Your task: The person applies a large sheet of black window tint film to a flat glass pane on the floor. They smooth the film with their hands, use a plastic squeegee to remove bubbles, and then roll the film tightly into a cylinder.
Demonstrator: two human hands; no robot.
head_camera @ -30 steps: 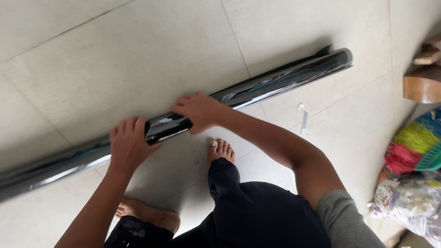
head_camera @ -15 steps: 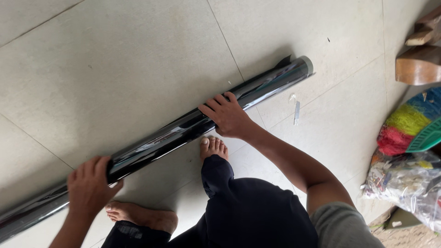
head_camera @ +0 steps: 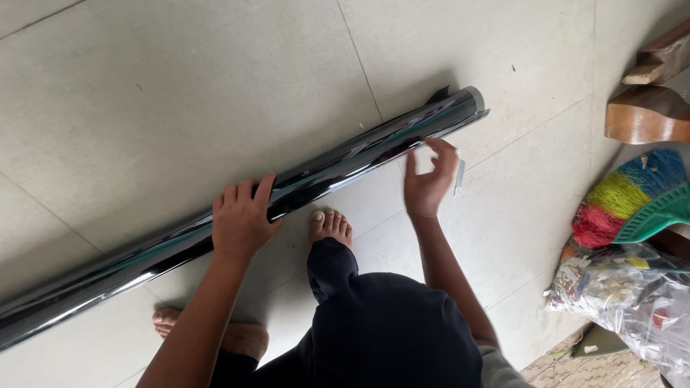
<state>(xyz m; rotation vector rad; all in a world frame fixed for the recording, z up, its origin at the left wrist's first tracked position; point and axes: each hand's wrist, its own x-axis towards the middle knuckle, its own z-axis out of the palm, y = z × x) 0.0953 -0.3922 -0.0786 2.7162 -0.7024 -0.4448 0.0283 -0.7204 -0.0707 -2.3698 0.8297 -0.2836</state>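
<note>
The long roll of dark glossy film (head_camera: 287,190) lies slantwise on the tiled floor (head_camera: 144,108). The left hand (head_camera: 241,219) has slid up along it from the low end and now presses flat on its middle, fingers spread over the top. The right hand (head_camera: 428,179) has lifted off, fingers loosely open and holding nothing, just below the roll's far end. A small pale strip (head_camera: 459,178) lies beside its fingertips.
</note>
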